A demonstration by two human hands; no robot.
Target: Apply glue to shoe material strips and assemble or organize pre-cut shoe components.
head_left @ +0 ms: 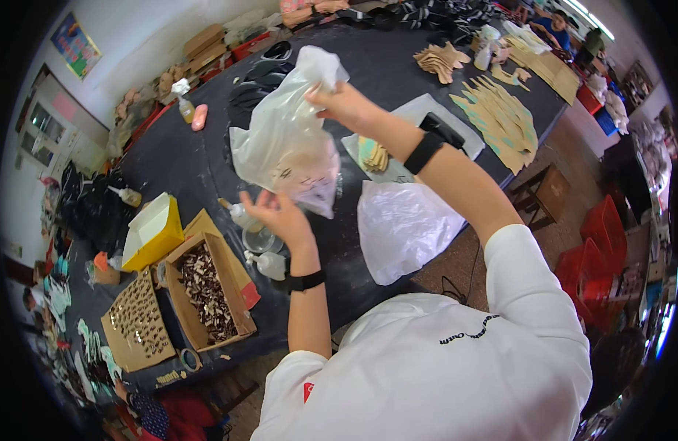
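A translucent white plastic bag (pixel 287 140) hangs over the dark table, with pinkish-beige contents showing through its lower part. My right hand (pixel 337 104) pinches the bag near its gathered top. Just below the bag's lower left edge is my left hand (pixel 274 214), fingers parted and apparently holding nothing. Beside that hand are a white squeeze bottle (pixel 243 218), a clear round container (pixel 262 241) and a second white squeeze bottle (pixel 270 265). Another crumpled white plastic bag (pixel 405 229) lies on the table's near edge, below my right forearm.
A cardboard box (pixel 245 323) of small dark brown pieces stands left, beside a cardboard sheet (pixel 139 323) covered with small pieces and a yellow box (pixel 154 234). Beige cut pieces (pixel 500 125) lie right. A wooden stool (pixel 548 192) and red chairs (pixel 602 235) stand beyond the table.
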